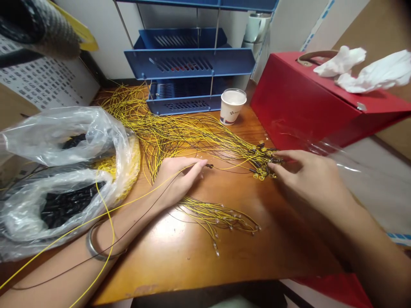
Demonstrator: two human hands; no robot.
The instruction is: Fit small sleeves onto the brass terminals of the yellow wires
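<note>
My left hand (180, 177) pinches a thin yellow wire and a dark wire, with a small black tip (209, 165) sticking out past the fingertips. The two wires trail back over my left forearm. At the right, my right hand (302, 171) has its thumb and forefinger apart at the cluster of black and yellow wire ends (261, 160); whether it grips one cannot be made out. Long yellow and black wires (192, 130) run from that cluster to the back left. A smaller bundle of wires with clear tips (221, 214) lies in front of my left hand.
Open plastic bags of black pieces (69, 203) and yellow pieces (130, 167) stand at the left. Behind are a blue tray rack (189, 64) and a paper cup (232, 107). A red box (289, 102) with white tissues (379, 70) is at the right.
</note>
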